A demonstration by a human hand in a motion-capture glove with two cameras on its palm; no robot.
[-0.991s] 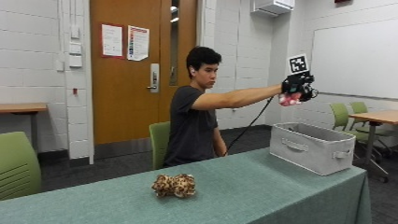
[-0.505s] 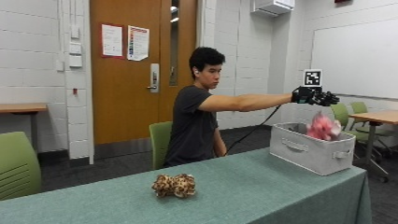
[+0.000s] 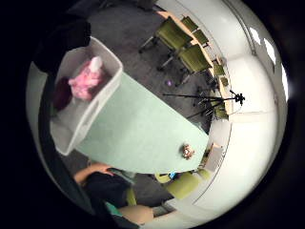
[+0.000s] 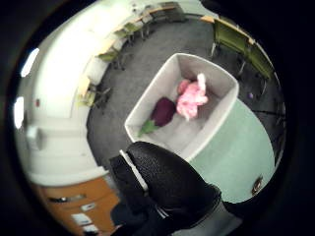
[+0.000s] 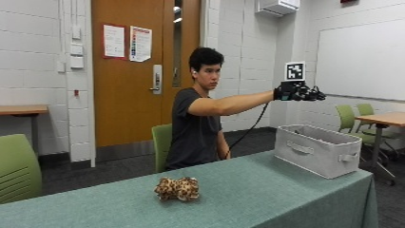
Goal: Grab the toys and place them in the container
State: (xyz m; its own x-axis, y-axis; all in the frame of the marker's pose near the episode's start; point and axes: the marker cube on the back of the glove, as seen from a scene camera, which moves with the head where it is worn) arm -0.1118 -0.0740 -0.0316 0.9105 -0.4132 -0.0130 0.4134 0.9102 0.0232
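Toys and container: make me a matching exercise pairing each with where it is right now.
Things:
1. pink toy
2. leopard-print toy
3. container
4. gloved right hand

Places:
A. on the bare tablecloth, far from the container
B. in the air above the container
C. inside the container, beside a dark purple toy
D. at the end of the table

Pairs: 1-C, 2-A, 3-D, 4-B

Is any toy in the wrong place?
Yes. The spotted toy lies alone on the table, far from the bin. The pink toy and a dark one are already in the bin.
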